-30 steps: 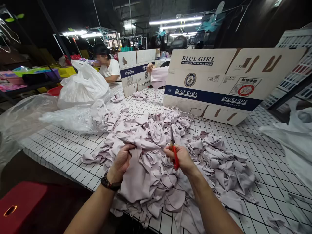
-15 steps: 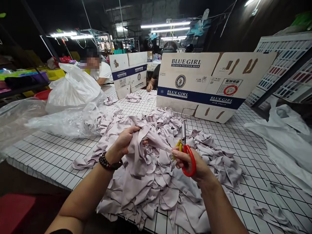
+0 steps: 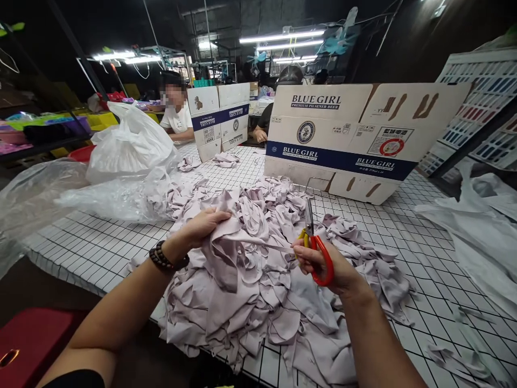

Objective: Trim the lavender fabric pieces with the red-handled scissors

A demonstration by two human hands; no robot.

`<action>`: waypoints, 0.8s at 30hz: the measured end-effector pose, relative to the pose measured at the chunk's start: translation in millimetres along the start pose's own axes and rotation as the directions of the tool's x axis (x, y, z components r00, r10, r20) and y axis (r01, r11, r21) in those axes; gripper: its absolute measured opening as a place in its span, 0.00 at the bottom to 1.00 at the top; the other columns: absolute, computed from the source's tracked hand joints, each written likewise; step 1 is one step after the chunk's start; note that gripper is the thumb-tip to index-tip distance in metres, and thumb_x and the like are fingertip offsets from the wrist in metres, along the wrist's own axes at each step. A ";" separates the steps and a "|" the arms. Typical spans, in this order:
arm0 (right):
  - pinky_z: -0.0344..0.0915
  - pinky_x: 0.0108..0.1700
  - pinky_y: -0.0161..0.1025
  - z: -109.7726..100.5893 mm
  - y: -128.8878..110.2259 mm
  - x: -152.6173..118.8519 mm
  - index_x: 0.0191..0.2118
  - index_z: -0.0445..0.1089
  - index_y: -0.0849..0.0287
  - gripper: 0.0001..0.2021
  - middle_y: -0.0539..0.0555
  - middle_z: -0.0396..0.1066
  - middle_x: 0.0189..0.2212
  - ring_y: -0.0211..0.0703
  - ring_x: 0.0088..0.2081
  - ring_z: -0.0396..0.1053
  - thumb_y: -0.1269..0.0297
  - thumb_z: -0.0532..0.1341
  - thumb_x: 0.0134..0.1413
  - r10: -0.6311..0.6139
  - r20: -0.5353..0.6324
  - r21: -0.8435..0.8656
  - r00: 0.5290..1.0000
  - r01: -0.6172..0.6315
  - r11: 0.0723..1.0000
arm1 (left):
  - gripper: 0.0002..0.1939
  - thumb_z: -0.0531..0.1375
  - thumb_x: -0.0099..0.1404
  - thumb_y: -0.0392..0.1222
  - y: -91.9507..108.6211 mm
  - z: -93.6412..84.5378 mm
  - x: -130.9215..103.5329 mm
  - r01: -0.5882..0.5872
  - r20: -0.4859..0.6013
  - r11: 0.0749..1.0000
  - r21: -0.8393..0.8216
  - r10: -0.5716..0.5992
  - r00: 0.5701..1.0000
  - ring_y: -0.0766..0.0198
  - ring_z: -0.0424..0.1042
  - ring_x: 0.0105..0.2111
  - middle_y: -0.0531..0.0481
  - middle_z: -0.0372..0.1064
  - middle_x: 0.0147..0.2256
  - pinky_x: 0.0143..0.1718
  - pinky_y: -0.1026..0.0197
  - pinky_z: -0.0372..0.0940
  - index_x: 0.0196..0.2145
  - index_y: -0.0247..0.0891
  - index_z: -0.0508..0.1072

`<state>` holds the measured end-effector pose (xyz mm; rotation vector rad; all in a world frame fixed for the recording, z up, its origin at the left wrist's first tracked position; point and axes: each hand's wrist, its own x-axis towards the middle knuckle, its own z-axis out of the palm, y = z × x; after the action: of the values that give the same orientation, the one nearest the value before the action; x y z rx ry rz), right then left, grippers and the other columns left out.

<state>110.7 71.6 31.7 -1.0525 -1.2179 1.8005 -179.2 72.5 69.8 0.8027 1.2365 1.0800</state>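
Observation:
My left hand (image 3: 205, 226), with a beaded bracelet on its wrist, pinches a pale mauve fabric piece (image 3: 224, 258) that hangs in folds. A narrow end of this piece stretches across to my right hand (image 3: 323, 264), whose thumb and fingertips grip it. The same right hand carries scissors (image 3: 321, 258) with red and yellow handles, blades pointing up and away. Whether the blades are apart is hard to make out. Beneath both hands spreads a heap of similar fabric pieces (image 3: 250, 307).
Two beer cartons (image 3: 343, 129) stand on the grid-patterned table (image 3: 407, 242). White plastic bags lie left (image 3: 125, 145) and right (image 3: 476, 221). Beyond the cartons sit a person in a white shirt (image 3: 180, 119) and another, mostly hidden. A red stool (image 3: 36, 345) is at lower left.
My left hand has moved left with the fabric, drawing the strip between my hands longer and tauter. My right hand, still with the scissors, sits slightly farther right. The view has shifted a little.

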 end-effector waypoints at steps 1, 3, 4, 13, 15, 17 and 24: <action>0.54 0.20 0.30 -1.7 -0.8 0.9 0.32 0.71 0.62 0.17 0.44 0.63 0.18 0.30 0.17 0.57 0.56 0.72 0.39 0.001 0.002 -0.025 1.000 -0.001 1.000 | 0.03 0.63 0.56 0.33 1.6 -6.5 -1.4 -0.013 -0.012 1.000 0.019 0.013 1.000 0.67 0.67 0.19 0.51 0.71 0.21 0.19 0.69 0.61 0.26 0.33 0.72; 0.53 0.20 0.30 -3.2 -1.2 4.6 0.31 0.71 0.62 0.17 0.45 0.65 0.18 0.30 0.18 0.57 0.56 0.72 0.38 0.007 -0.001 -0.076 1.000 -0.007 0.997 | 0.05 0.66 0.53 0.35 4.6 -20.9 -5.4 -0.060 -0.040 0.994 0.092 0.064 0.997 0.67 0.68 0.21 0.53 0.71 0.23 0.21 0.69 0.61 0.29 0.35 0.73; 0.53 0.20 0.30 -2.6 -0.4 7.6 0.30 0.71 0.62 0.17 0.45 0.65 0.19 0.30 0.18 0.57 0.56 0.73 0.37 0.014 0.000 -0.103 1.000 -0.014 0.995 | 0.09 0.68 0.51 0.35 5.4 -28.4 -8.2 -0.093 -0.047 0.981 0.168 0.102 0.994 0.66 0.68 0.23 0.53 0.72 0.24 0.23 0.69 0.61 0.31 0.35 0.74; 0.54 0.23 0.33 51.6 40.7 44.0 0.25 0.72 0.60 0.15 0.44 0.65 0.17 0.35 0.20 0.60 0.60 0.73 0.27 0.026 0.027 -0.440 0.999 -0.011 0.898 | 0.30 0.74 0.25 0.29 -15.5 -77.7 -29.0 -0.153 -0.049 0.824 0.545 0.214 0.976 0.59 0.71 0.29 0.52 0.73 0.29 0.26 0.68 0.61 0.32 0.39 0.78; 0.55 0.26 0.34 64.3 50.8 44.9 0.23 0.73 0.58 0.12 0.46 0.68 0.17 0.39 0.23 0.64 0.67 0.73 0.25 0.004 0.016 -0.529 1.000 0.005 0.849 | 0.25 0.74 0.28 0.32 -19.6 -81.2 -25.7 -0.093 -0.105 0.833 0.546 0.179 0.978 0.60 0.70 0.27 0.53 0.73 0.26 0.26 0.68 0.60 0.30 0.38 0.77; 0.55 0.27 0.35 70.9 57.6 43.5 0.22 0.74 0.56 0.08 0.48 0.70 0.18 0.43 0.26 0.67 0.70 0.70 0.27 -0.028 -0.010 -0.596 1.000 0.016 0.803 | 0.20 0.74 0.35 0.36 -23.2 -82.5 -20.5 -0.063 -0.126 0.857 0.511 0.147 0.981 0.60 0.70 0.28 0.52 0.73 0.26 0.27 0.67 0.61 0.30 0.36 0.77; 0.50 0.20 0.34 54.4 54.4 41.2 0.15 0.69 0.58 0.07 0.48 0.65 0.11 0.37 0.17 0.60 0.67 0.68 0.31 0.039 -0.027 -0.617 0.999 -0.047 0.786 | 0.15 0.66 0.54 0.46 -39.7 -82.4 -7.3 -0.104 -0.199 0.951 0.291 0.167 0.966 0.60 0.72 0.31 0.49 0.75 0.33 0.34 0.63 0.66 0.37 0.36 0.75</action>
<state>38.4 71.3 -17.2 -1.4508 -1.8589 1.4337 -252.0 46.6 20.3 1.0147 1.5657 1.1447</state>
